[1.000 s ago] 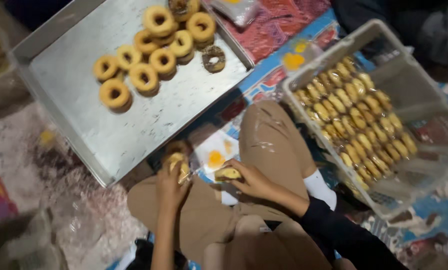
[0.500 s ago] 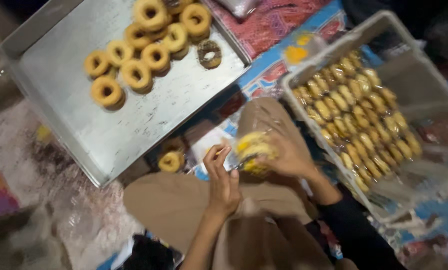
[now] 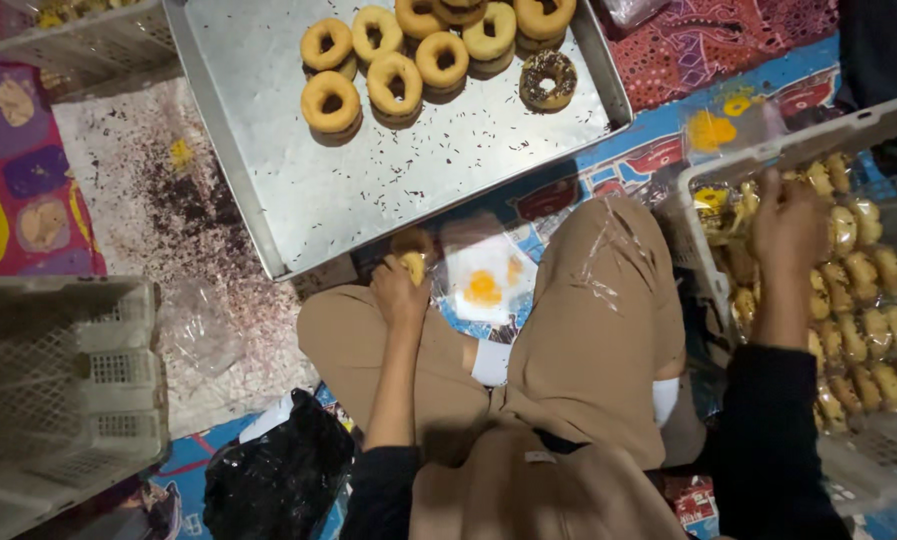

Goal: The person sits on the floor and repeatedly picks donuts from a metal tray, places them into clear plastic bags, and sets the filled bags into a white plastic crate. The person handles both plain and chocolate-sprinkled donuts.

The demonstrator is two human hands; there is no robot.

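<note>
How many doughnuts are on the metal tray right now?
8 doughnuts on the metal tray, all at its far end: seven plain, some cut by the frame edge, and one chocolate-sprinkled. More may lie out of view.

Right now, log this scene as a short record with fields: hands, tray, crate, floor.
left hand: left hand grips a doughnut just below the tray's near edge
right hand: right hand reaches into the white crate; what it holds cannot be told
tray: metal tray carries plain ring doughnuts and one sprinkled doughnut
crate: rows of wrapped doughnuts
floor: clear wrappers by the knees, black bag at lower left
</note>
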